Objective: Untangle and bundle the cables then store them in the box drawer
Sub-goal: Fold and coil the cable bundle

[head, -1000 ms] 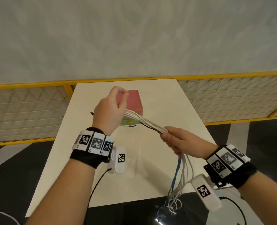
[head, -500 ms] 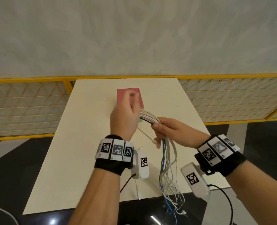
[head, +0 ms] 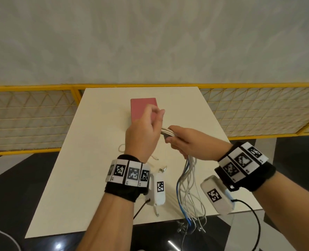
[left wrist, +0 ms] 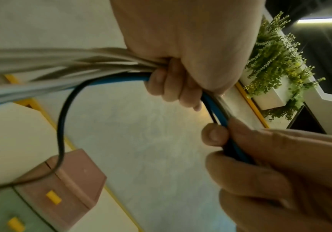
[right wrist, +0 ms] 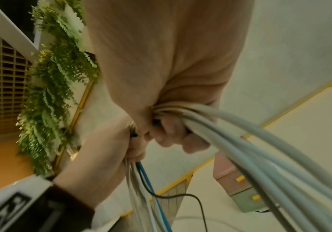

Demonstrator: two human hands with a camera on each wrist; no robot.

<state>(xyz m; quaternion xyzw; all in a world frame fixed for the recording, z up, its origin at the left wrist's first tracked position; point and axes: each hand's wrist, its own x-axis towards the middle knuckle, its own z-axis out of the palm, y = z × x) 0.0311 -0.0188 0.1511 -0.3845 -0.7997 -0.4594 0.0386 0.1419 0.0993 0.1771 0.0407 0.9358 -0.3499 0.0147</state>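
A bundle of white cables with one blue and one black cable (head: pixel 166 132) spans a short gap above the table between my two hands. My left hand (head: pixel 155 120) grips one end in a fist; the left wrist view shows its fingers (left wrist: pixel 169 81) curled round the cables (left wrist: pixel 81 70). Just right of it, my right hand (head: pixel 173 137) grips the same bundle (right wrist: pixel 230 133). The loose ends (head: pixel 188 189) hang past the table's front edge. The pink box (head: pixel 143 105) with a green drawer (right wrist: pixel 246 199) stands behind my hands, drawer pushed in.
The cream table (head: pixel 88 169) carries a thin loose cord (head: pixel 121 148) and a small connector (head: pixel 162 169) near my left wrist. A yellow mesh fence (head: pixel 32 122) runs behind and beside the table. Green plants (left wrist: pixel 276 62) hang off to the side.
My left hand has swung right and closed in on my right hand. The stretch of cable between them has shrunk to a short span. The camera tilted down.
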